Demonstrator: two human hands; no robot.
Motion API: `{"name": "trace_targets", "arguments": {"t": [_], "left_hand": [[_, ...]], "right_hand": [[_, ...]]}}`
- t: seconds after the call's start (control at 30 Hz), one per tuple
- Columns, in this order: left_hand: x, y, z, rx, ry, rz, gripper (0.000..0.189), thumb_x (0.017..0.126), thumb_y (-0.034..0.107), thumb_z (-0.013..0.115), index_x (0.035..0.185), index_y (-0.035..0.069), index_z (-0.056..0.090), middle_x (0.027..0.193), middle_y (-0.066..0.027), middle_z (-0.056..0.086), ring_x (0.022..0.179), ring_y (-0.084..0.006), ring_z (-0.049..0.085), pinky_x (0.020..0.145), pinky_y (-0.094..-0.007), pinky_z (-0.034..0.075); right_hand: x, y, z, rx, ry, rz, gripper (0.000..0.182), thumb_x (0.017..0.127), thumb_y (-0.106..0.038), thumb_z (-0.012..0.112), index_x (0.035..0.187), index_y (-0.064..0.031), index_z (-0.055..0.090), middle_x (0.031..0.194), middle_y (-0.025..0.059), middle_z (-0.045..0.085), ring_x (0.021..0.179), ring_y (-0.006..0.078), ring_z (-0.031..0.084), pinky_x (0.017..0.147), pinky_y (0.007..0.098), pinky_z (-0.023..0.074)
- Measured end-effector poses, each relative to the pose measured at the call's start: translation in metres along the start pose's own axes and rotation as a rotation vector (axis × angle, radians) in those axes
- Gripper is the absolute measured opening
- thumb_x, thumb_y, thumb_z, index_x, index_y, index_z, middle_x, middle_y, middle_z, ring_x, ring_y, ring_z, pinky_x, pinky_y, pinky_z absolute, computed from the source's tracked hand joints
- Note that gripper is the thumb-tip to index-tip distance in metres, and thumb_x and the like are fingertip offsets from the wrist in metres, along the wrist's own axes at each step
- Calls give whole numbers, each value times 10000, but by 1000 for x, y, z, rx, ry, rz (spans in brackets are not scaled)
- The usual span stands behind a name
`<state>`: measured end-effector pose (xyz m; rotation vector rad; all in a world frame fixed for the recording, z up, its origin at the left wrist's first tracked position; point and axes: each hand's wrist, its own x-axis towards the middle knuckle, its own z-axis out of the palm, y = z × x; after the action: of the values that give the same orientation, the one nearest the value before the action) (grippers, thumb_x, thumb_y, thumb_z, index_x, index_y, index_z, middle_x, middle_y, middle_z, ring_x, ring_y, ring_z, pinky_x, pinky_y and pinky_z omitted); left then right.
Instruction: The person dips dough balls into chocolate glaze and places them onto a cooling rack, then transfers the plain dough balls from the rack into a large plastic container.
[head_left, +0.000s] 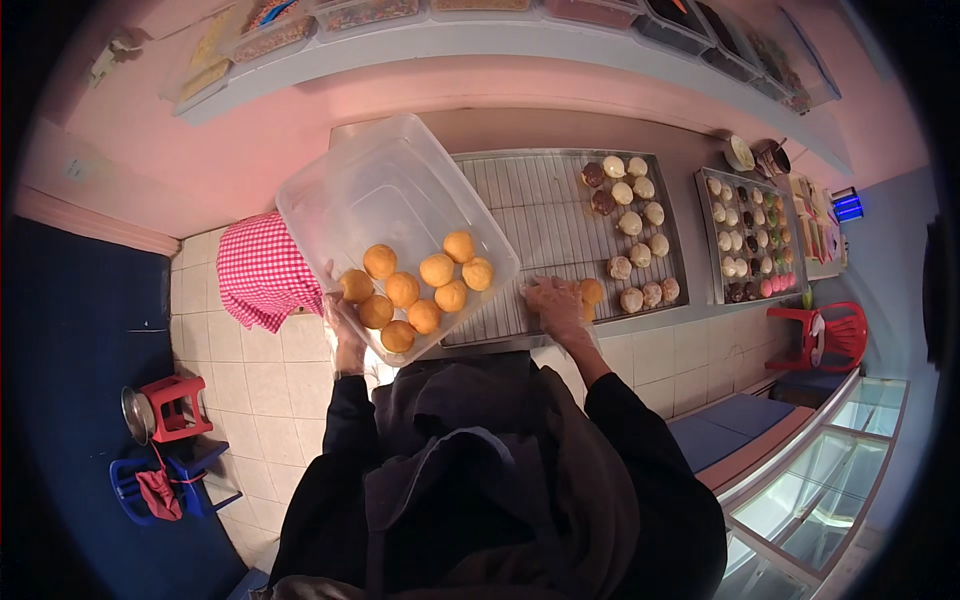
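Observation:
A translucent plastic tub is tilted, with several round golden buns gathered at its near end. My left hand, in a clear plastic glove, grips the tub's near left edge. To the right, my gloved right hand rests over plain golden buns at the near edge of a metal tray with a wire rack. Its fingers reach over at least one bun; whether they grip it is hidden. Glazed, chocolate-topped and sugar-dusted buns stand on the right part of that rack.
Another metal tray of decorated buns lies farther right, near a bowl and a dark pan. Tubs of toppings line a shelf above. A red checked cloth hangs left. A glass display case stands lower right.

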<state>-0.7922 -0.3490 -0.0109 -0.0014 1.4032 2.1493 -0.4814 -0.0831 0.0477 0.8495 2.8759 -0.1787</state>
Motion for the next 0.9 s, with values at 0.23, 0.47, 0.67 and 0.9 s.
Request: {"name": "trace_targets", "arguments": {"t": [0.23, 0.47, 0.67, 0.9], "left_hand": [[-9, 15, 16, -108, -29, 57, 517, 903, 401, 505, 1346, 152, 406, 1242, -111, 485, 1079, -279, 557, 887, -459, 519], [-16, 23, 15, 47, -140, 73, 770, 875, 669, 436, 1354, 69, 374, 1267, -133, 509, 1079, -300, 562, 935, -449, 475], [-31, 22, 33, 80, -102, 35, 735, 865, 656, 504, 1330, 97, 394, 1262, -137, 508, 1093, -312, 551, 942, -463, 471], [-42, 41, 54, -46, -305, 67, 770, 870, 618, 528, 1434, 131, 334, 1361, -159, 471, 1168, -306, 526, 957, -465, 473]], "right_hand": [[-6, 35, 1, 79, 107, -177, 331, 823, -118, 598, 1129, -241, 615, 1201, 17, 559, 1074, 262, 577, 838, 470, 509], [35, -28, -144, 563, 419, -128, 542, 745, 77, 619, 1238, -141, 564, 1282, 88, 514, 1179, 321, 523, 1007, 437, 452], [102, -90, -111, 481, 287, -404, 640, 764, -6, 671, 1331, -273, 539, 1368, 93, 487, 1261, 322, 466, 1062, 413, 400], [71, -84, -127, 838, 212, -462, 563, 849, -70, 606, 1384, -200, 492, 1447, 106, 441, 1348, 335, 395, 1145, 439, 295]]}}
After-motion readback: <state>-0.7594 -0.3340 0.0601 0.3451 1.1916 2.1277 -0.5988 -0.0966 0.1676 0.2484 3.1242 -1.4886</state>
